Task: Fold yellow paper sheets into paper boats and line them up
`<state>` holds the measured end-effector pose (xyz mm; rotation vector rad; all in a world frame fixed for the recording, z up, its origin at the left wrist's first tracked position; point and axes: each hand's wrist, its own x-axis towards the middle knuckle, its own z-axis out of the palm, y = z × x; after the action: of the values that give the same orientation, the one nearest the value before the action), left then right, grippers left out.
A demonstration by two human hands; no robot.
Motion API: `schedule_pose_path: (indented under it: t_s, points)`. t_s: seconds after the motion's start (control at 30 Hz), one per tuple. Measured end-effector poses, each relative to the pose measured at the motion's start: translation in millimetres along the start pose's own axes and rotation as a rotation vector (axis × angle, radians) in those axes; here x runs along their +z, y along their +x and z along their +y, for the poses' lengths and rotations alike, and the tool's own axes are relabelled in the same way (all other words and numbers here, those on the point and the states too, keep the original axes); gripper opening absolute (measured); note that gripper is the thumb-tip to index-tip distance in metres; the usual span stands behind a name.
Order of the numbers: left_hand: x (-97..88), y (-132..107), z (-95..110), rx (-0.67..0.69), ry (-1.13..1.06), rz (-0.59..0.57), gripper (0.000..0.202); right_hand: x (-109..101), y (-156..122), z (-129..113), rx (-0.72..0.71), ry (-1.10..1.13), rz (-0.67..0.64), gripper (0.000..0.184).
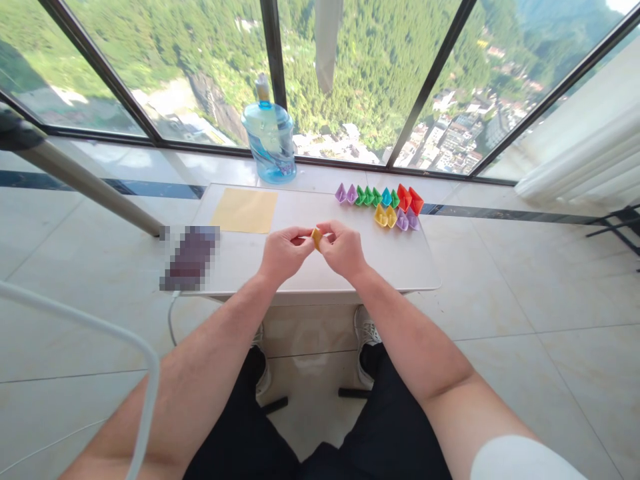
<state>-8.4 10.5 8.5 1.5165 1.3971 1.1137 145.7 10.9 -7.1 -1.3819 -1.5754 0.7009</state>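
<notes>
Between my two hands, above the middle of a low white table [240,267], is a small piece of folded yellow paper [317,239]. My left hand [286,252] pinches it from the left with thumb and fingertips. From the right, my right hand [342,249] grips the same piece, its fingers curled. Part of the paper is hidden behind the fingers. Beyond my right hand stand rows of small folded paper boats: purple boats [346,194], green boats [369,196], a blue boat [386,197], red boats [410,199] and yellow boats [385,217].
A flat yellow paper sheet [245,211] lies at the table's back left. A blurred-out dark object [190,259] with a cable is at the left edge. Behind the table stands a blue water bottle [271,143] by the window. A slanted pole [100,180] and white tube [145,353] are at left.
</notes>
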Motion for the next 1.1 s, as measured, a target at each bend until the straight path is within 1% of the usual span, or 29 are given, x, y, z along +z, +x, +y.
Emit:
schedule_pose_path:
  t_s: [0.07,0.13,0.2,0.33,0.47,0.67,0.73,0.83,1.1]
  points:
    - [0.3,-0.6,-0.8,0.029,0.051,-0.002,0.027,0.1,-0.8,-1.2,-0.059,-0.088,0.002,0.017]
    - [0.7,-0.6,-1.7,0.047,0.07,-0.009,0.029,-0.7,-1.4,-3.5,-0.084,-0.148,-0.008,0.016]
    - [1.2,-0.5,-2.7,0.059,0.085,-0.015,0.032,-1.8,-2.2,-6.7,-0.074,-0.194,-0.016,0.016]
    - [3.4,-1.1,-4.2,0.079,0.087,-0.016,0.034,-2.9,-4.0,-12.4,0.0,-0.254,-0.009,0.014]
    - [5.8,-1.7,-4.4,0.088,0.069,-0.001,0.035,-1.1,-3.0,-12.1,0.036,-0.249,0.011,0.011]
    - [6.5,-1.0,-3.2,0.025,0.086,0.055,0.032,2.6,-2.4,-9.7,0.059,-0.165,0.023,0.013]
    - [6.7,-0.9,-2.5,0.004,0.054,0.047,0.032,3.5,-3.3,-9.8,0.043,-0.187,0.045,0.014]
    - [7.0,-0.9,-1.8,-0.032,-0.014,0.003,0.034,4.3,-4.5,-9.4,0.013,-0.24,0.073,0.016]
    - [4.3,0.5,-1.1,-0.122,-0.274,-0.099,0.04,2.4,-4.4,-9.4,-0.008,-0.218,0.05,0.015]
